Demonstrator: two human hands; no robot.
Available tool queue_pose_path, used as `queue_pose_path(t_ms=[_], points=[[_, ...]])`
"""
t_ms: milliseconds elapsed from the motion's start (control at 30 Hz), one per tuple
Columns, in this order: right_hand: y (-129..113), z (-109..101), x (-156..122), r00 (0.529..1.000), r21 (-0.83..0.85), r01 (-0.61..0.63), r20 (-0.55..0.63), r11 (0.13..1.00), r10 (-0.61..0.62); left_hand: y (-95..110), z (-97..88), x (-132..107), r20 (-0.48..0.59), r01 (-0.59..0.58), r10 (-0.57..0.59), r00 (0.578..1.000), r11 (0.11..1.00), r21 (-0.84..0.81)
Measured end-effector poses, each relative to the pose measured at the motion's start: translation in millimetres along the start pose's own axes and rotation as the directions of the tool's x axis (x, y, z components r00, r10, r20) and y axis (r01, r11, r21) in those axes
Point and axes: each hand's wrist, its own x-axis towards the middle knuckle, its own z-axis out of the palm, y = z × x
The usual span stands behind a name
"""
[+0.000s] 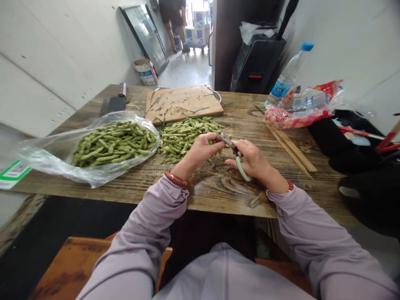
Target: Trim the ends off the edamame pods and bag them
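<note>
My right hand (250, 157) grips a pair of scissors (240, 166) with pale green handles, its blades angled up and to the left. At the blades, my left hand (204, 146) is closed in a pinch on an edamame pod, mostly hidden by the fingers. Beyond my hands, a loose pile of green edamame pods (179, 139) lies on the wooden table (215, 189). More pods (115, 143) fill an open clear plastic bag (62, 164) on the left.
Behind the pile sits a wooden cutting board (184, 102) strewn with green scraps. Wooden sticks (290, 148) lie to the right, near a water bottle (284, 81) and a red-and-clear wrapper (308, 106). A white bucket (146, 73) stands on the floor; a person (173, 18) is in the doorway.
</note>
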Motion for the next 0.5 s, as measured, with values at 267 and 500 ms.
queue_pose_path(t_ms=[267,500], points=[[0.2,-1.4,-0.3,1.0,-0.04,-0.008,0.03,0.999,0.009,2.7,-4.7,1.1,0.017,0.007,-0.007,1.0,1.0,0.031],[5.0,4.0,-1.7,0.999,-0.04,-0.006,-0.045,0.999,0.004,1.1,-9.1,3.5,-0.044,0.02,-0.026,0.999,0.989,-0.144]])
